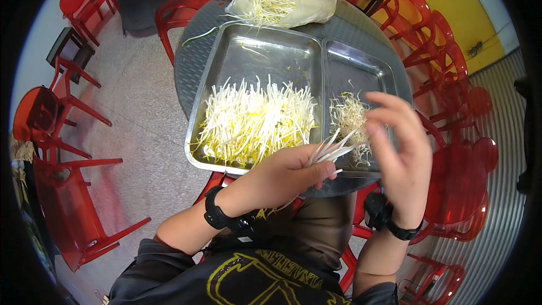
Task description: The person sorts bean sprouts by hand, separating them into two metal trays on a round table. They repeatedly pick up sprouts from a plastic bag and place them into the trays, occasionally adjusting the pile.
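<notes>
My left hand [296,167] grips a small bundle of bean sprouts [332,149], their white ends fanning out to the right. Just right of that bundle, my right hand [394,135] is raised with fingers apart, slightly blurred, and nothing shows between them. A large metal tray [271,63] holds a thick row of bean sprouts [258,123], white stems away from me and yellow heads toward me. Beside it, a smaller metal tray [355,63] contains a tangle of thin root trimmings [349,114], partly hidden by my right hand.
At the far side of the round dark table [186,72], an open plastic bag [313,4] is full of bean sprouts. A loose sprout [201,35] lies on the tabletop near it. Red chairs [67,207] stand around the table, with stacked red chairs [440,46] to the right.
</notes>
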### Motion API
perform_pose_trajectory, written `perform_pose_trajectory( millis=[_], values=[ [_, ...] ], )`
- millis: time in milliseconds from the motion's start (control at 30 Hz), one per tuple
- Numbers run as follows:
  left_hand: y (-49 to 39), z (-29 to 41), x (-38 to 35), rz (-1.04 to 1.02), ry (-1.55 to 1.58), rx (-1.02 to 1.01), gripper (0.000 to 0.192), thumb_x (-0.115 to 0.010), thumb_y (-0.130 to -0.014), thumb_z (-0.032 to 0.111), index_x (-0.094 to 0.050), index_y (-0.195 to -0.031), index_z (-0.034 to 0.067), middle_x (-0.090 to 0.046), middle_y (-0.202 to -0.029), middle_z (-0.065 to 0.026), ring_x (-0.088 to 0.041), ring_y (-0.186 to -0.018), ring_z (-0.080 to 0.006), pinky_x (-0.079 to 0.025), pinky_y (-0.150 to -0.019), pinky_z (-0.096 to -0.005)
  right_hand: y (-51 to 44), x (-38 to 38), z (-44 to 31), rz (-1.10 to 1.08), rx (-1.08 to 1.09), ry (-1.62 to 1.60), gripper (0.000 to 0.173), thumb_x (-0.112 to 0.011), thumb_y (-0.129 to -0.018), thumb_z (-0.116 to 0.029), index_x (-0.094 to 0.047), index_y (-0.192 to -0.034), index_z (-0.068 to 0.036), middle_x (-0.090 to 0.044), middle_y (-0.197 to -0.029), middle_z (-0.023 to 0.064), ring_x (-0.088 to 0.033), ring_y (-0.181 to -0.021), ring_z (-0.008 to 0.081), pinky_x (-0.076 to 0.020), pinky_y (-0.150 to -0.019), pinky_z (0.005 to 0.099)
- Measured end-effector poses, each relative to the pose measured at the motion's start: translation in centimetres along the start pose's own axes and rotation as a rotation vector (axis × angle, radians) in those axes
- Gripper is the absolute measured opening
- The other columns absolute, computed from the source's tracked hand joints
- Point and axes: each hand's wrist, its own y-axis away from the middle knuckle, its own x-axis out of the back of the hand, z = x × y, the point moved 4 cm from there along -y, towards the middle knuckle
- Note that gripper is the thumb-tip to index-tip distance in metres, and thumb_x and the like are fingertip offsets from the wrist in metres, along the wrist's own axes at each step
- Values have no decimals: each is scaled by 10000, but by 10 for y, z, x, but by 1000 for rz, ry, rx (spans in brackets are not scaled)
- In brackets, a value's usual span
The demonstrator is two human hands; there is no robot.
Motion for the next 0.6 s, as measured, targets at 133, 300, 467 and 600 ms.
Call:
perform_pose_trajectory(
  millis=[133,300,467,600],
  values=[
    [-1,-1,1,20,-62,-27,217,-540,-1059,242,-649,-1113,62,-604,-861,37,-532,-772,-43,-456,-672,-236,6,-24,-24,-313,180,59,231,-714,-827,-37,-680,-1054,-18,-564,-1367,220,-479,-1344,449,-412,-1097,504],
    [1,-4,2,25,-49,-33,215,-541,-1051,220,-641,-1156,62,-599,-839,31,-533,-766,-51,-452,-681,-241,4,-31,-26,-305,152,81,174,-692,-823,-28,-662,-993,-3,-562,-1369,220,-473,-1346,459,-393,-1117,515],
    [-3,-7,2,7,-73,-36,264,-523,-1037,151,-619,-1262,53,-603,-850,31,-540,-795,-48,-467,-726,-252,4,-34,-26,-352,141,95,133,-680,-824,-20,-663,-955,-8,-560,-1392,217,-455,-1376,447,-371,-1136,514],
    [-3,-4,-1,-43,-17,-160,341,-509,-1027,98,-581,-1357,55,-659,-957,-6,-578,-893,-60,-490,-820,-268,5,-34,-29,-383,128,99,125,-689,-815,-18,-695,-938,-33,-559,-1440,197,-432,-1420,425,-331,-1161,515]
  ],
)
